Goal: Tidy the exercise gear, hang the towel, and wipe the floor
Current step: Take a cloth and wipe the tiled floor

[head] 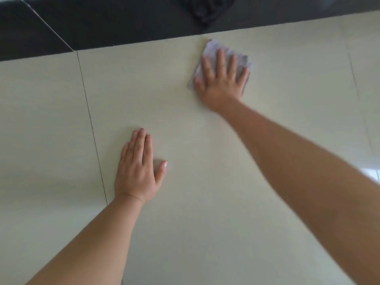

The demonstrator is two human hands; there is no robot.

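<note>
A pale lilac-grey cloth (211, 48) lies folded flat on the cream tiled floor (205, 182), far right of centre. My right hand (222, 79) presses down on it with spread, straight fingers, covering most of it. My left hand (137, 167) rests flat on the bare tile nearer to me, fingers together and straight, thumb out to the right. Both forearms reach in from the bottom of the view. The picture is slightly blurred around the right arm.
A dark, nearly black strip (102, 21) runs along the far edge of the cream tiles, with a dark crumpled shape (205, 9) on it at top centre. A thin grout line (90, 120) runs left of my left hand.
</note>
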